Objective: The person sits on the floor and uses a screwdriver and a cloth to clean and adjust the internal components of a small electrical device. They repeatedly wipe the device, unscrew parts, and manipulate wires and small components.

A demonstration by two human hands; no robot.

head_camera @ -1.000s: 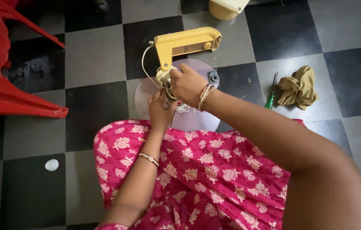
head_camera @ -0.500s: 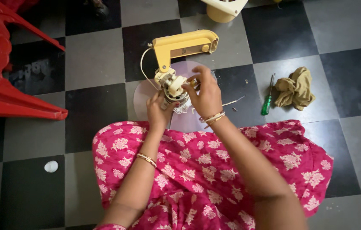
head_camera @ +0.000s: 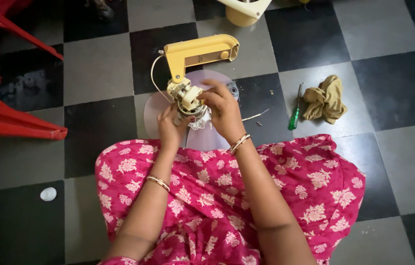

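Observation:
A small fan motor (head_camera: 188, 99) with cream plastic parts sits on the end of a yellow L-shaped arm (head_camera: 198, 53), above a pale round base plate (head_camera: 151, 109) on the floor. My left hand (head_camera: 169, 128) grips the motor from below and the left. My right hand (head_camera: 224, 112) wraps over its right side, fingers curled on top. A thin white wire (head_camera: 154, 78) loops from the arm down to the motor. My lap is covered in pink flowered cloth (head_camera: 217, 196).
A green-handled screwdriver (head_camera: 295, 114) and a crumpled tan rag (head_camera: 325, 99) lie right of the plate. A red plastic chair (head_camera: 6, 88) lies at the left. A cream fan part (head_camera: 245, 11) sits at the top edge. A small white disc (head_camera: 48, 194) rests lower left.
My right hand has drawn back from over the plate and settled on the motor's right side. The view has shifted slightly, showing more of the floor on the right.

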